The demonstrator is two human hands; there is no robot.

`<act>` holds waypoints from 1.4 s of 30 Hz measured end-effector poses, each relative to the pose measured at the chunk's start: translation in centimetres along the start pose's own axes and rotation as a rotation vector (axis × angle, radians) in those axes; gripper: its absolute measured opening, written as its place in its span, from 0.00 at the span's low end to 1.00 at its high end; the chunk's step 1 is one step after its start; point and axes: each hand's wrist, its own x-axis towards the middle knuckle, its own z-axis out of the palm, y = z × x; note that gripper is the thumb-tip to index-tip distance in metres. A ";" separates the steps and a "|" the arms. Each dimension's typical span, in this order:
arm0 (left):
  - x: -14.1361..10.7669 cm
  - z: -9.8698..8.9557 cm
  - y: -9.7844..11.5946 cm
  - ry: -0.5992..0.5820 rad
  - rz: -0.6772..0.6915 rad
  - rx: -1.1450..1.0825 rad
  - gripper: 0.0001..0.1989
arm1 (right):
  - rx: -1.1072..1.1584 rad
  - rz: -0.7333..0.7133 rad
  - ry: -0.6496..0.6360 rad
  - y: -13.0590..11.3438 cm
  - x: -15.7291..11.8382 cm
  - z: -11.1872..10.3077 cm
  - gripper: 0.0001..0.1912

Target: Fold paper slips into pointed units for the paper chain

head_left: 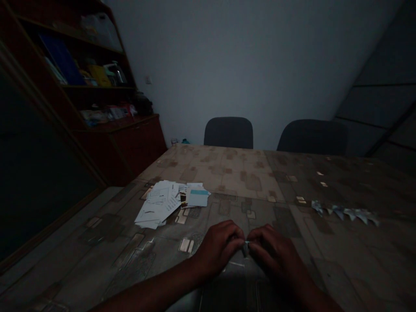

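Observation:
Low in the dim head view, my left hand (220, 247) and my right hand (276, 250) meet fingertip to fingertip over the near part of the table. Between them they pinch a small folded piece of paper (246, 248), mostly covered by the fingers. To the left lies a loose pile of white papers (159, 203), with a blue-striped card (198, 197) at its right side. Several small folded paper pieces (352, 213) form a row on the right of the table.
A patterned cloth covers the table (224, 171). Two dark chairs (228, 132) stand at its far edge. A wooden shelf unit (130, 143) with boxes and bottles is at the left, against a pale wall.

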 end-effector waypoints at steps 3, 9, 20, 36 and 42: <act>0.0 0.1 0.2 -0.007 -0.050 -0.042 0.05 | -0.004 -0.042 -0.013 0.2 0.0 0.0 0.07; -0.1 0.3 0.4 0.019 -0.117 -0.124 0.06 | 0.004 -0.046 -0.028 0.6 0.1 0.5 0.10; -0.2 0.4 0.4 0.024 -0.071 -0.093 0.04 | -0.007 -0.085 -0.042 0.4 -0.1 0.3 0.11; -0.1 0.5 -0.1 -0.012 -0.326 -0.340 0.06 | 0.140 0.068 -0.040 1.1 0.1 1.3 0.10; 0.0 0.8 -0.2 0.013 -0.295 -0.335 0.03 | 0.188 0.079 -0.023 1.2 0.1 1.1 0.13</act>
